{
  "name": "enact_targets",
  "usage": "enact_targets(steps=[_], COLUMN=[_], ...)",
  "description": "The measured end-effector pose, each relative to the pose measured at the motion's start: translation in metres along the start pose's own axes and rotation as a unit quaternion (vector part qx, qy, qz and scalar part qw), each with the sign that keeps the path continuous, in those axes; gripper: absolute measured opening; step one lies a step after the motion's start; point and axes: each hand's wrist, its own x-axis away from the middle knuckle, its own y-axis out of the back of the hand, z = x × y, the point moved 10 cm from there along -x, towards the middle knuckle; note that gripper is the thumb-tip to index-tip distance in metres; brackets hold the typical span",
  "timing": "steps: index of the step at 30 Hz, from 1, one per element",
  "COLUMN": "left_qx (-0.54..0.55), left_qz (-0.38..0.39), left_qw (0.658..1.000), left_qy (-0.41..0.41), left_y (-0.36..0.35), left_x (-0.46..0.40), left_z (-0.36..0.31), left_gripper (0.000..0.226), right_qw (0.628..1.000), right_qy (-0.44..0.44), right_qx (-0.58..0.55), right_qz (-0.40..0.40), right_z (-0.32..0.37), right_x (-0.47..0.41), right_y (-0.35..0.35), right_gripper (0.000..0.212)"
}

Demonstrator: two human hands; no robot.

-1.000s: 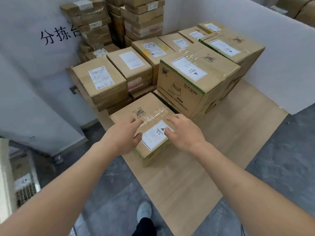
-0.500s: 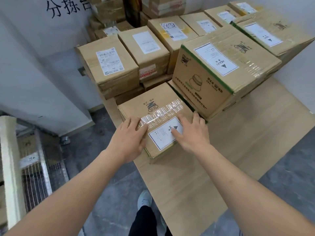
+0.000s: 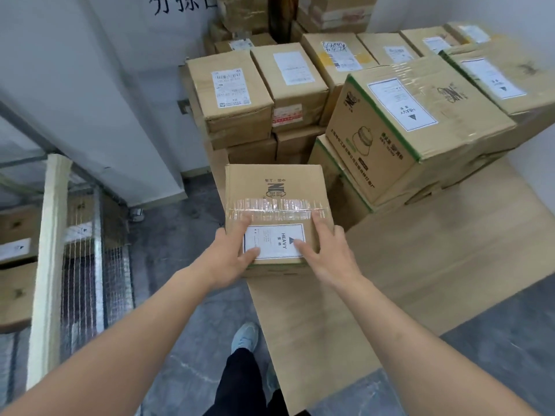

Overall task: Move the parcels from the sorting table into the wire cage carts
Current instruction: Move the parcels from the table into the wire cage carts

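A small brown parcel with a white HEAVY label and clear tape lies at the near left corner of the wooden sorting table. My left hand grips its near left corner, thumb on the label. My right hand grips the near right corner, with fingers on top and over the side. The wire cage cart stands on the left, beside the table, and holds several parcels.
A large green-edged box sits right of the held parcel, and several more labelled boxes are stacked behind it. A white partition stands at the left rear. My shoe is on the grey floor below.
The parcel has been turned square to me and slid toward the table's near left corner. Both hands moved from lying on its top to its near corners. The cage cart came further into view.
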Motion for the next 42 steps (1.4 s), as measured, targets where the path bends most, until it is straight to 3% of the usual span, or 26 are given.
enact_targets(steps=[7,17,25,42], left_qx=[0.028,0.055,0.095,0.185], left_qz=[-0.08,-0.18,-0.237,-0.258], left_qw=[0.996,0.977,0.955,0.92], left_qy=[0.03,0.1,0.152,0.23], left_y=[0.025,0.09,0.155,0.283], left_x=[0.057,0.161,0.214,0.281], left_z=[0.022,0.084,0.192,0.415], left_gripper=[0.076,0.076,0.077,0.084], right_qw=[0.996,0.975,0.959,0.925], right_qy=[0.086,0.21,0.261,0.316], right_qx=[0.025,0.059,0.071,0.141], right_qz=[-0.006,0.035,0.08,0.159], right_z=[0.046,0.167,0.283,0.498], right_x=[0.024,0.061,0.074,0.078], right_y=[-0.004,-0.05,-0.141,-0.342], right_gripper=[0.08,0.078,0.081,0.082])
